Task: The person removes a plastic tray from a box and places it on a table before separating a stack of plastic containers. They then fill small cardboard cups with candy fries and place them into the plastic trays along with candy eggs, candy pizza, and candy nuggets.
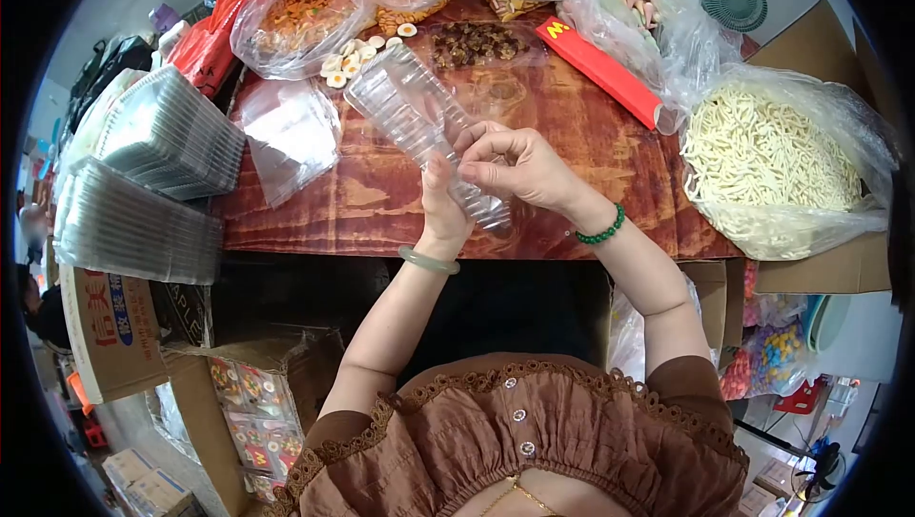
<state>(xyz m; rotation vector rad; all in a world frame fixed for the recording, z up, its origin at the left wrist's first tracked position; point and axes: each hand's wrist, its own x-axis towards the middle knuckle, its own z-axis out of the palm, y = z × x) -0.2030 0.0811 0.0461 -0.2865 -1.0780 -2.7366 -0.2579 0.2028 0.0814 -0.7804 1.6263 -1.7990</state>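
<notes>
A long clear plastic tray [405, 107] with ridged compartments slants over the near middle of the wooden table. My left hand [446, 204], with a pale bangle at its wrist, is closed around the tray's near end, thumb up. Curled over the tray's right edge, my right hand [519, 169] pinches thumb and forefinger together at the plastic; a green bead bracelet circles that wrist. The exact spot under its fingertips is hidden. Beyond the tray's far end lie several egg-shaped gummies [351, 61], and a heap of brown wrapped candies [477, 43] is to their right.
Stacked clear trays [143, 222] stand at the left, beside flat clear bags [291, 136]. Bags of candy [305, 17] line the back. A red long box [600, 74] lies at the right, near a bag of cream-coloured strands [772, 155]. Cardboard boxes [257, 364] sit below the table.
</notes>
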